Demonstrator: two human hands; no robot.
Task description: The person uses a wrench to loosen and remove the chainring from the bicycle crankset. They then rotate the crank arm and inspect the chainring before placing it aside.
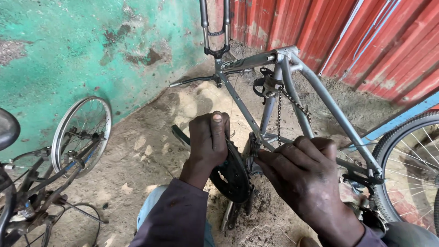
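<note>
Grey bicycle frame (320, 96) stands upside down on the dirt floor (151, 151), fork legs (215, 27) pointing up toward the red corrugated wall (329, 32). No front wheel is in the fork. The rear wheel (411, 169) looks seated at the right edge of view, tyre on.

A second bicycle (27, 192) leans at my left against the green plaster wall (68, 45), its small spoked wheel (81, 135) off the ground.

The black chainring and guard (231, 176) sits at the bottom bracket, directly below me. My left hand (208, 142) is clamped over its upper edge, thumb up, fingers wrapped around the far side. One crank arm (182, 136) sticks out beyond that hand; another runs down toward the ground beneath the ring.

The chain (286, 107) hangs slack from the front derailleur (267, 84) area, draped in a loose loop over the seat tube, not on the chainring teeth as far as I can see. My right hand (304, 176) is closed near the frame tubes just beside the ring, fingertips pinched together; I cannot tell whether a link or small part is between them.

Judgement: drivetrain work is partway. The crankset looks mounted; the chain is not yet routed, and the front wheel is still absent.
</note>
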